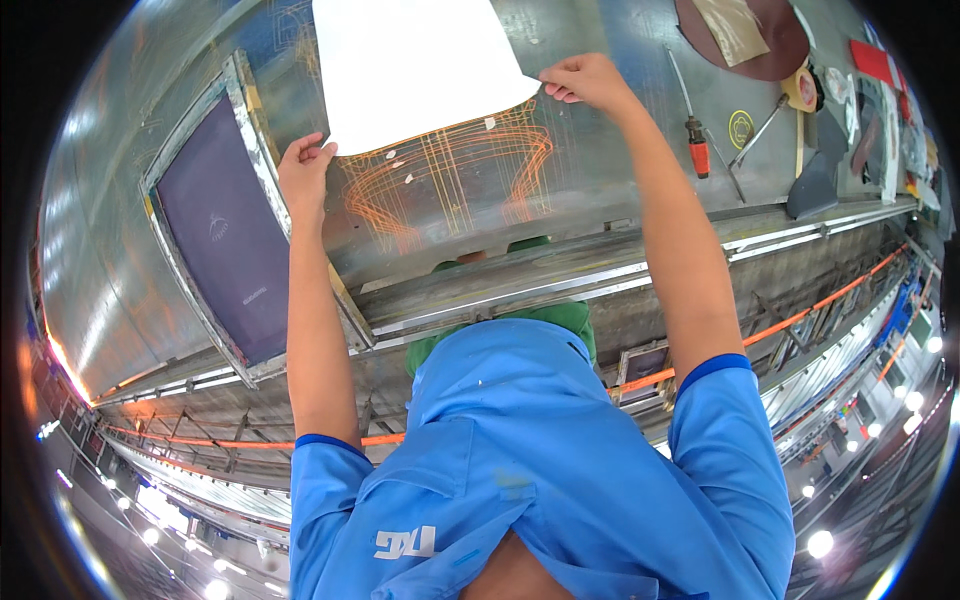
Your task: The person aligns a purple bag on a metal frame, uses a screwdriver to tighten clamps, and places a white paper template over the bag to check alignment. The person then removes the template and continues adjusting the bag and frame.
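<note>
A white sheet (415, 65) lies on the grey metal table (600, 180), over orange line marks (450, 175) printed on the table's surface. My left hand (305, 170) pinches the sheet's near left corner. My right hand (585, 80) pinches its near right corner. Both arms reach forward from blue short sleeves.
A framed printing screen with dark mesh (225, 225) lies to the left of the sheet. To the right are an orange-handled screwdriver (693, 125), a metal tool (760, 130), a roll of tape (803, 90), a dark brown piece (745, 35) and several red and dark scraps.
</note>
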Action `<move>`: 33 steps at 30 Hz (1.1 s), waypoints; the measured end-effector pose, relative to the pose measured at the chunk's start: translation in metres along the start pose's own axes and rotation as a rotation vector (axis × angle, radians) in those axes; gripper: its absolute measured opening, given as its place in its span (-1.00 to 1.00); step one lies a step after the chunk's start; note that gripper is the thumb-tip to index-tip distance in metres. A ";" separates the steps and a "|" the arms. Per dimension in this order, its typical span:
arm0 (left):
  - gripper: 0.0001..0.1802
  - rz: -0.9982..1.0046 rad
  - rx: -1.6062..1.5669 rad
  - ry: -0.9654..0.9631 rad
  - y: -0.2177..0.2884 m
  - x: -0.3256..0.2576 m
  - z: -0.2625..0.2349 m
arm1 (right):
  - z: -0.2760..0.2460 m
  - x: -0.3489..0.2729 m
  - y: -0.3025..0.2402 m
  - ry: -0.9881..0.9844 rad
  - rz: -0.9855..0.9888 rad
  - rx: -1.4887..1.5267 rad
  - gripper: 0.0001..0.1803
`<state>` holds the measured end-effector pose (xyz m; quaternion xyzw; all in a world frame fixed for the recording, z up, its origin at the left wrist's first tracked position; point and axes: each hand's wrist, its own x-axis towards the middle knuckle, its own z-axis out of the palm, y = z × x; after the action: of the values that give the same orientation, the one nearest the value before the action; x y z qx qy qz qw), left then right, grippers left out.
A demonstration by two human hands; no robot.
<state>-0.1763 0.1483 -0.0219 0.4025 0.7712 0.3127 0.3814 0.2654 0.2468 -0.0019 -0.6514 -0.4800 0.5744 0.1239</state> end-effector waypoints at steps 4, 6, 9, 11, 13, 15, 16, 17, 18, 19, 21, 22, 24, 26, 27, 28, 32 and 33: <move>-0.65 -0.029 -0.017 -0.026 0.005 0.002 0.000 | 0.006 -0.003 0.004 0.071 -0.095 -0.162 -0.70; -0.66 -0.028 -0.018 -0.023 0.008 0.000 0.001 | 0.015 -0.009 0.006 0.176 -0.160 -0.239 -0.75; -0.68 -0.038 -0.012 -0.002 0.014 -0.006 -0.001 | 0.019 -0.020 -0.006 0.198 -0.090 -0.180 -0.75; -0.69 -0.075 0.004 -0.006 0.021 -0.008 0.001 | 0.018 -0.021 -0.006 0.201 -0.057 -0.164 -0.76; -0.73 -0.067 0.025 0.007 0.020 -0.010 0.001 | 0.019 -0.024 -0.008 0.205 -0.057 -0.211 -0.77; -0.74 -0.075 0.019 0.012 0.023 -0.011 0.001 | 0.019 -0.026 -0.008 0.205 -0.049 -0.200 -0.77; -0.75 -0.086 0.016 0.019 0.025 -0.012 0.003 | 0.020 -0.026 -0.007 0.204 -0.042 -0.196 -0.77; -0.75 -0.090 0.025 0.021 0.027 -0.012 0.004 | 0.020 -0.027 -0.007 0.203 -0.030 -0.179 -0.78; -0.75 -0.096 0.036 0.026 0.029 -0.014 0.003 | 0.020 -0.028 -0.008 0.198 -0.018 -0.163 -0.78; -0.75 -0.103 0.047 0.031 0.028 -0.014 0.003 | 0.021 -0.028 -0.009 0.192 -0.007 -0.147 -0.78; -0.75 -0.109 0.027 0.043 0.025 -0.014 0.003 | 0.022 -0.030 -0.010 0.199 0.002 -0.157 -0.78; -0.75 -0.110 0.016 0.043 0.026 -0.015 0.003 | 0.022 -0.030 -0.011 0.204 0.005 -0.161 -0.79; -0.75 -0.116 0.010 0.045 0.026 -0.014 0.003 | 0.021 -0.029 -0.013 0.215 0.005 -0.185 -0.79; -0.74 -0.126 0.020 0.049 0.025 -0.015 0.004 | 0.021 -0.029 -0.013 0.212 0.019 -0.203 -0.79; -0.74 -0.125 0.013 0.049 0.025 -0.014 0.004 | 0.019 -0.027 -0.016 0.208 0.023 -0.209 -0.79; -0.74 -0.123 0.006 0.049 0.025 -0.014 0.004 | 0.019 -0.026 -0.017 0.204 0.028 -0.216 -0.79; -0.74 -0.108 0.012 0.047 0.024 -0.014 0.004 | 0.020 -0.025 -0.018 0.222 0.028 -0.225 -0.79; -0.74 -0.110 0.012 0.043 0.025 -0.014 0.004 | 0.020 -0.025 -0.017 0.226 0.029 -0.225 -0.79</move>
<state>-0.1583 0.1490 0.0003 0.3550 0.8020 0.2952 0.3790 0.2430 0.2283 0.0203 -0.7285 -0.5149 0.4417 0.0953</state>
